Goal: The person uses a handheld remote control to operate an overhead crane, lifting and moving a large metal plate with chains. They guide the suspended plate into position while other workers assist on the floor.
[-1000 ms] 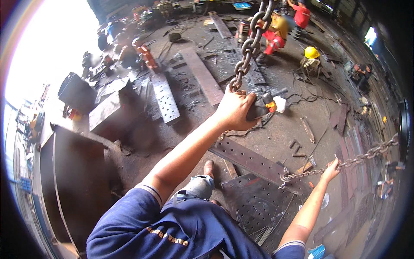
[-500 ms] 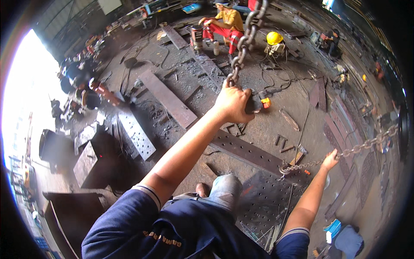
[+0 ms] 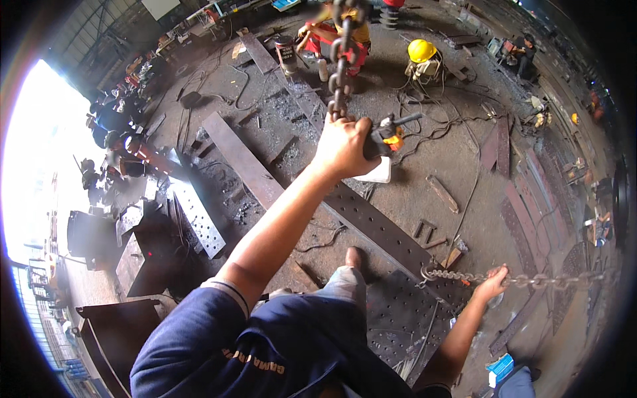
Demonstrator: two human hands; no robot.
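My left hand (image 3: 340, 149), raised at the middle, is closed round the lower end of a thick hanging chain (image 3: 337, 89). A black and orange device (image 3: 388, 136) shows beside its thumb, with a white part below; whether the hand holds it too I cannot tell. Out to the right, my right hand (image 3: 492, 282) grips a second chain (image 3: 554, 281). From that hand the chain stretches left to a hook (image 3: 424, 273) at the edge of a long drilled steel plate (image 3: 378, 222). A wider perforated plate (image 3: 395, 312) lies below, near my legs.
A person in yellow and red (image 3: 332, 43) sits at the back beside a can (image 3: 286, 56). A yellow helmet (image 3: 421, 50) rests behind. Steel strips (image 3: 242, 159), cables, wood and metal boxes (image 3: 136, 265) cover the floor. Another person (image 3: 526, 56) works at far right.
My left hand has moved left and slightly up with the hanging chain. My right hand has shifted a little left and down, still on its chain. One shoe shows further forward.
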